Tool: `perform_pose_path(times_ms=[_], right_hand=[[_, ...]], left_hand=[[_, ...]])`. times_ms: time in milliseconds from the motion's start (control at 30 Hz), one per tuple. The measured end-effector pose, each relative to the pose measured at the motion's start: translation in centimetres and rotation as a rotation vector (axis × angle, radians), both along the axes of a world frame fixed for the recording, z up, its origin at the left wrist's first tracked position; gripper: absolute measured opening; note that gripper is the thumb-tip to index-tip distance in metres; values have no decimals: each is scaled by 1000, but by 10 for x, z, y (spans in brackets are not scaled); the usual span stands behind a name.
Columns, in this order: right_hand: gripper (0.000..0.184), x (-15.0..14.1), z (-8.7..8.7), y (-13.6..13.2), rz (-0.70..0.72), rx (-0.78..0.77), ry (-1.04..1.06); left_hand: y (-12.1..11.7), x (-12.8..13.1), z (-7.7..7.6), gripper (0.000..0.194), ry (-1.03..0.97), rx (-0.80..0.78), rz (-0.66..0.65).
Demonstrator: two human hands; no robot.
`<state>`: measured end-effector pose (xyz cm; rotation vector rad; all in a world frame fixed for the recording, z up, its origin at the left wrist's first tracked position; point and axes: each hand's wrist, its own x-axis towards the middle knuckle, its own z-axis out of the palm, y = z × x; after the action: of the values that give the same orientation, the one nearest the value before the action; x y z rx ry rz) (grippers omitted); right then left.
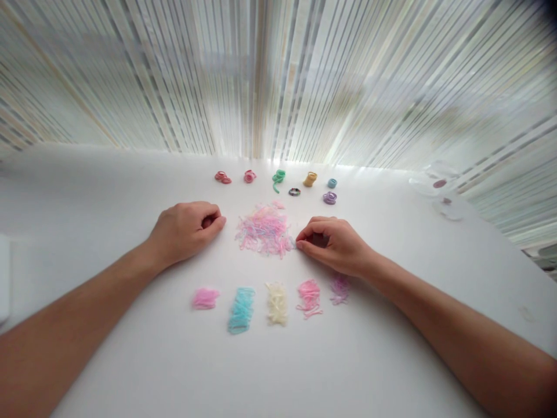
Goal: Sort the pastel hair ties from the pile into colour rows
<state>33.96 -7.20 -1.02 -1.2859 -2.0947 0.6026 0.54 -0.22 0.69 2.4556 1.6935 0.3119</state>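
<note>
Our left hand (pixel 185 232) rests on the white tabletop (pixel 108 360) in a narrow, loosely curled shape, just left of the heap; we cannot tell whether it holds anything. Our right hand (pixel 333 247) is also narrow, its curled fingertips (pixel 300 244) at the right edge of the heap and almost touching it. Whether they pinch a strand is too small to tell.

Between our hands, at the centre of the frame, lies a loose, tangled heap of tiny pastel pink, blue and cream elastic bands (pixel 264 231). Below it, a row of five separate bundles runs across the table: a bright pink bundle of elastic bands (pixel 205 298), an aqua bundle (pixel 241 310), a cream bundle (pixel 277 303), a pale pink bundle (pixel 309 298) and a lilac bundle (pixel 339 289), which lies just below our right hand.

Above the heap, toward the far edge of the table, sit small coiled bands: a rose-red coil (pixel 222 177), a pink coil (pixel 249 176), a green coil (pixel 278 177), a dark multicoloured ring (pixel 295 191), a mustard coil (pixel 310 179), a teal coil (pixel 332 183) and a purple coil (pixel 329 198).

At the upper right stand clear plastic containers (pixel 435 184), and a striped white curtain (pixel 278 75) fills the top of the frame.
</note>
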Motion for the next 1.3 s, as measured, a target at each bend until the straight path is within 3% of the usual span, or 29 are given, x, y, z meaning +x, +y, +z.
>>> perform_pose_path(times_ms=[367, 700, 1300], right_hand=[[15, 6, -3, 0, -66, -106, 85], [9, 19, 8, 5, -59, 149, -80], [10, 13, 20, -3, -51, 29, -41]], left_hand=[[0, 0, -1, 37, 11, 7, 2], [1, 0, 0, 37, 17, 16, 3], [-1, 3, 2, 35, 47, 21, 7]])
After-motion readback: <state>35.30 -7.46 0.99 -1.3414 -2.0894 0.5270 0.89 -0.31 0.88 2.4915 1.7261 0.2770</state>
